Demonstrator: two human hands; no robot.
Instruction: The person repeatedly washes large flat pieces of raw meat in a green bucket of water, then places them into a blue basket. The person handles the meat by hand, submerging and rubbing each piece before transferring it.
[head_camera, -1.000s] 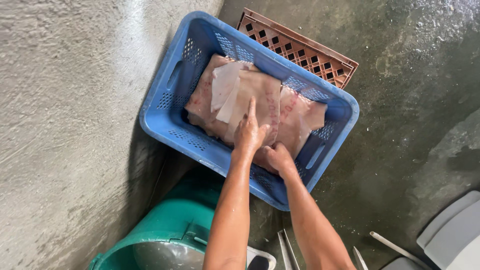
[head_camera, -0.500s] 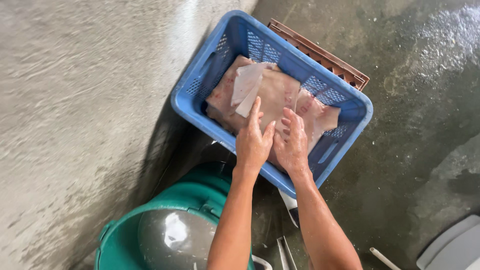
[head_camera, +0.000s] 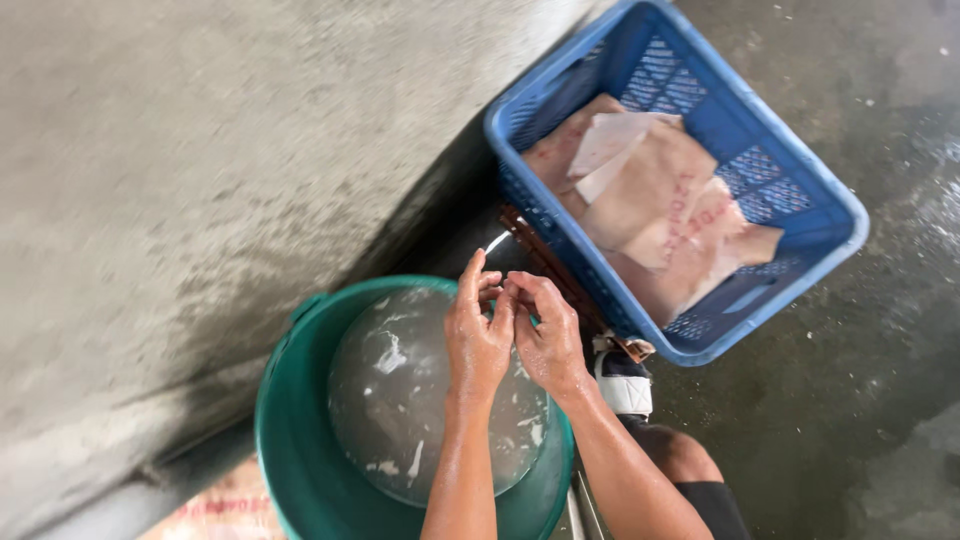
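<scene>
Head view: left hand (head_camera: 478, 340) and right hand (head_camera: 545, 335) touch above green bucket (head_camera: 300, 440).

Glossy green plastic bucket (head_camera: 300, 420), cloudy water gleaming inside. Beside the bucket, a perforated blue plastic crate (head_camera: 800, 190) holds slick pale slabs (head_camera: 650, 200). Rough, matt concrete wall (head_camera: 200, 150).

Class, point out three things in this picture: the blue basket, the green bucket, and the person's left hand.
blue basket (head_camera: 812, 195): head view, on its right rim.
green bucket (head_camera: 290, 400): head view, on its left wall.
left hand (head_camera: 478, 340): head view, on the back of the hand.
</scene>
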